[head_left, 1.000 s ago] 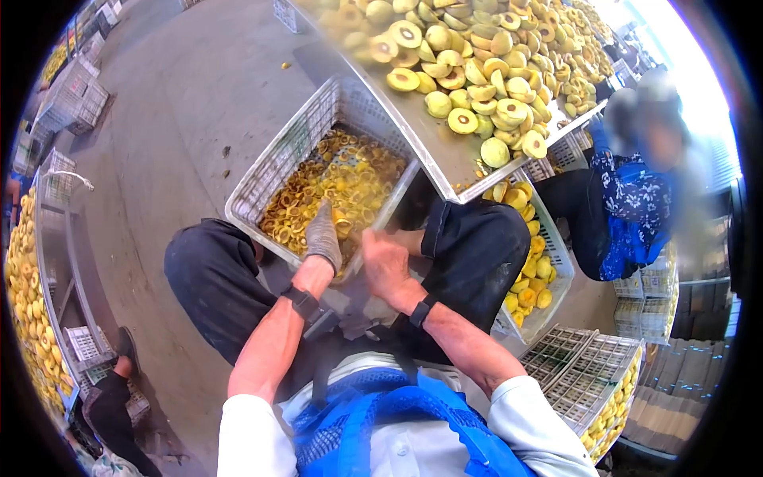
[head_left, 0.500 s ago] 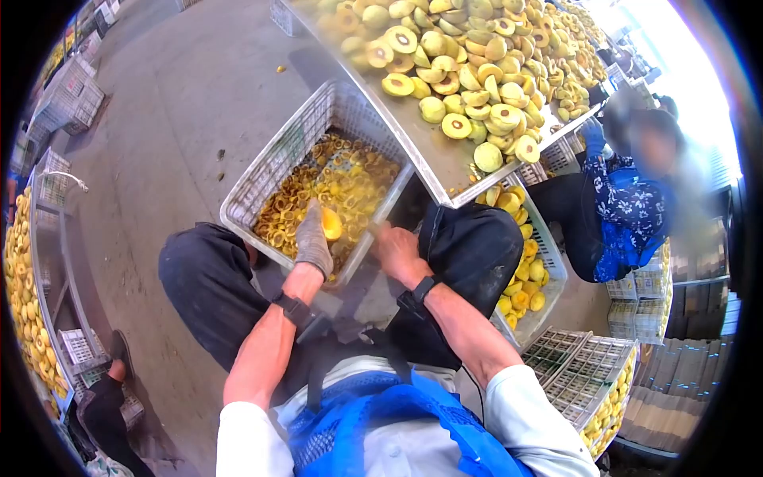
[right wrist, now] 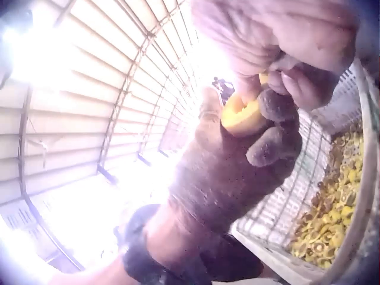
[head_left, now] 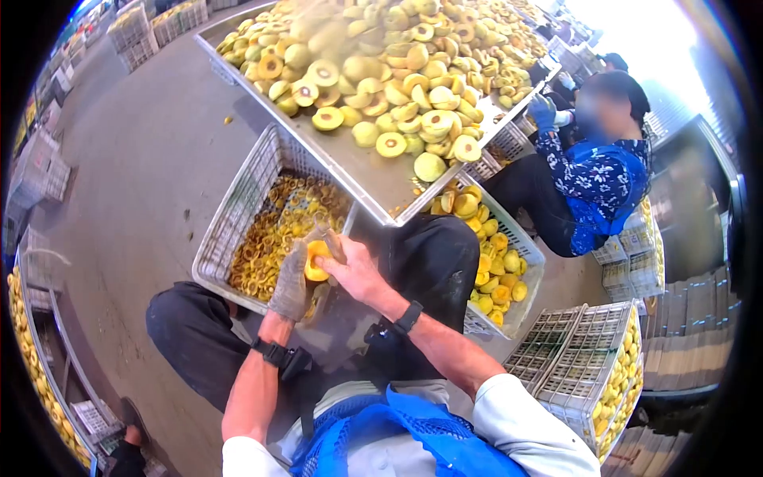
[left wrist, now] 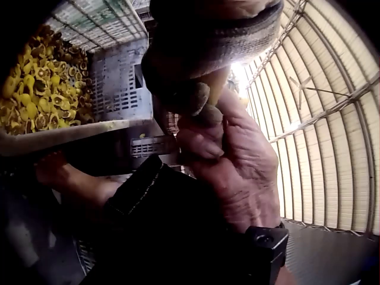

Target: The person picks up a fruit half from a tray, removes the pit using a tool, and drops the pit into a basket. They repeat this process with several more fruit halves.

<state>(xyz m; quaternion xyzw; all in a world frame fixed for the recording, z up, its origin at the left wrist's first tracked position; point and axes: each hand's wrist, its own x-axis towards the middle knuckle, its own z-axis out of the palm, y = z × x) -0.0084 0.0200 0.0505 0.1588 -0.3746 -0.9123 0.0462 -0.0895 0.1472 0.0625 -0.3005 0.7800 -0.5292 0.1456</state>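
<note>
In the head view my left hand [head_left: 289,288], in a grey glove, grips a yellow peach half [head_left: 316,262] over the near side of a crate of scraps. My bare right hand [head_left: 362,274] holds a small tool with a brown handle [head_left: 337,248], its thumb at the fruit. Seen from the right wrist, the gloved fingers [right wrist: 264,151] curl round the peach half [right wrist: 243,116], and the right fingertips meet its cut face. The tool's working end is mostly hidden. From the left wrist, the right hand [left wrist: 237,166] is close under the glove.
Ring-shaped peach scraps [head_left: 266,238] fill the crate [head_left: 208,258] between the knees. A metal table [head_left: 350,187] heaped with halved peaches [head_left: 389,87] juts in ahead. Right of the knee stands a crate of yellow halves [head_left: 499,274]; beyond it sits another person [head_left: 596,175].
My right hand has come from beside the right knee to the peach half in my left hand. The head view has shifted, bringing more of the table into sight.
</note>
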